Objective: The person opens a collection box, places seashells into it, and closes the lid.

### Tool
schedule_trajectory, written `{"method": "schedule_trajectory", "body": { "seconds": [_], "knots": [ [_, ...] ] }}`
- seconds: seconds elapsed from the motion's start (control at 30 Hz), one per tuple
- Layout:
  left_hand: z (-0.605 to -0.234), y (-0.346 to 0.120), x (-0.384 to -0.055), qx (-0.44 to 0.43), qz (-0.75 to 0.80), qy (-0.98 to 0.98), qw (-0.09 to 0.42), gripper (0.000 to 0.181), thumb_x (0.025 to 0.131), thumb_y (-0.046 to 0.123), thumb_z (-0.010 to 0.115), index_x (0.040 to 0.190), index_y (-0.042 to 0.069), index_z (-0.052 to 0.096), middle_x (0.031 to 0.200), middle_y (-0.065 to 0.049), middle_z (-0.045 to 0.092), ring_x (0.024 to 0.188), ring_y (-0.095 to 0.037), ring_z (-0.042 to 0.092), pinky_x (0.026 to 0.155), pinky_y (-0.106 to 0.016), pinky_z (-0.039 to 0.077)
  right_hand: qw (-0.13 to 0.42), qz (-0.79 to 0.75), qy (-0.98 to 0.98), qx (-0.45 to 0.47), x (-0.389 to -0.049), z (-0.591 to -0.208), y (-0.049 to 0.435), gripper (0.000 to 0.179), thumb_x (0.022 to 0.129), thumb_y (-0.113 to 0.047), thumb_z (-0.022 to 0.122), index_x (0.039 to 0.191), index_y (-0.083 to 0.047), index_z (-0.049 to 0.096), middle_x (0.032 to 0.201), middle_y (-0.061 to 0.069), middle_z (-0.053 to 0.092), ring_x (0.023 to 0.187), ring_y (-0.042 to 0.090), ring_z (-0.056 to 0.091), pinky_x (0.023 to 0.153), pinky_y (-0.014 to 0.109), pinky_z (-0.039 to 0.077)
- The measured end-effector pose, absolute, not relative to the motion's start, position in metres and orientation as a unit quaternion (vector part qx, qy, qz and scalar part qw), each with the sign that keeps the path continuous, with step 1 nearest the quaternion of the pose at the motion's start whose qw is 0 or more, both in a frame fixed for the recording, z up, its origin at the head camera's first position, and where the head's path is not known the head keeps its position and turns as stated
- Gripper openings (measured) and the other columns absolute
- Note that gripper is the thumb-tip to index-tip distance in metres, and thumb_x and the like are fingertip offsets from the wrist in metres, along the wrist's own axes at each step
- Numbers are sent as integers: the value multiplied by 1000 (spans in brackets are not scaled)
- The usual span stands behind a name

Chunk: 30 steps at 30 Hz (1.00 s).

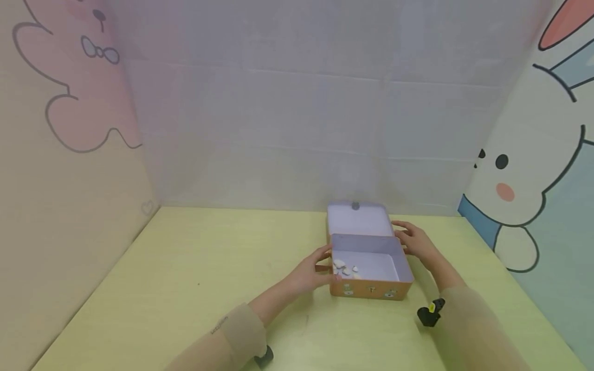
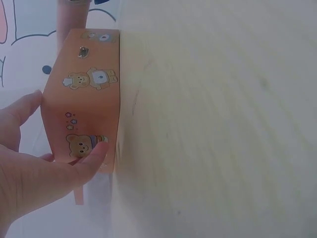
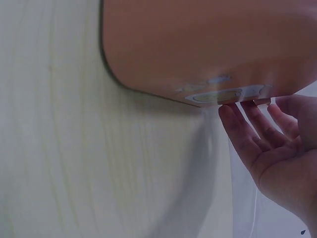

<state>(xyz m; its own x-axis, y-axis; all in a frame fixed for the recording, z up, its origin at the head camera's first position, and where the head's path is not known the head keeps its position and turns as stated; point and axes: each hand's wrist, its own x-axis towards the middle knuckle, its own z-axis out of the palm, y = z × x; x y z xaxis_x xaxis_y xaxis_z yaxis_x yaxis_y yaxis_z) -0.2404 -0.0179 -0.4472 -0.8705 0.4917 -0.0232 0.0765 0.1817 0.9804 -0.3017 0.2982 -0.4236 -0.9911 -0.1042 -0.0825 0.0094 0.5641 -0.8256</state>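
Note:
An orange tin box (image 1: 371, 289) with bear pictures and a small clasp stands on the table, its lid (image 1: 359, 220) tipped back to show a pale lilac inside. Several small whitish pieces, like pebbles or shells (image 1: 340, 263), lie in its left part. My left hand (image 1: 307, 273) is at the box's left side; in the left wrist view its spread digits touch the rim corner and the bear-printed end. At the right side is my right hand (image 1: 416, 243), with fingertips against the wall in the right wrist view. Some fingertips are hidden behind the box.
The pale yellow wooden table (image 1: 209, 257) meets a whitish hanging sheet (image 1: 278, 129) behind the box. Cartoon-printed panels stand at the left (image 1: 69, 206) and right (image 1: 557, 206). A black wrist device (image 1: 430, 313) sits by the right sleeve.

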Motion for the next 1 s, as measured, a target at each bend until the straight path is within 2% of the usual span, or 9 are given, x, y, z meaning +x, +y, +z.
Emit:
{"method": "schedule_trajectory", "body": {
  "seconds": [0.1,0.43,0.73,0.83,1.0],
  "knots": [
    [-446,-18,-239,188,611,750,171,80,84,18,72,149,18,26,148,-16,35,124,-37,48,93,-47,48,60,-469,881,-24,-304,-425,299,52,102,-24,39,146,0,26,136,36,40,116,42,52,87,43,53],
    [-448,-16,-239,183,604,758,166,80,84,20,72,149,18,26,148,-15,36,124,-36,48,94,-48,48,44,-474,879,-34,-308,-428,301,51,101,-21,43,145,1,30,131,35,46,111,34,56,81,36,55],
    [-448,-16,-241,190,601,759,163,79,84,19,72,149,17,26,147,-16,36,124,-36,48,93,-48,48,17,-485,873,-41,-307,-427,299,49,99,-15,47,143,2,33,128,35,49,96,9,57,72,24,53],
    [-446,-16,-241,189,601,759,164,79,84,18,71,149,18,27,147,-15,36,124,-36,48,92,-48,49,8,-494,868,-44,-306,-427,298,49,99,-13,47,143,2,32,129,35,48,100,15,58,72,24,53],
    [-445,-16,-240,187,605,755,167,80,84,18,72,149,19,26,148,-14,36,124,-36,48,93,-48,48,-7,-507,861,-46,-305,-427,298,50,99,-12,46,145,-1,30,133,35,45,114,35,53,72,25,53]
  ]
}}
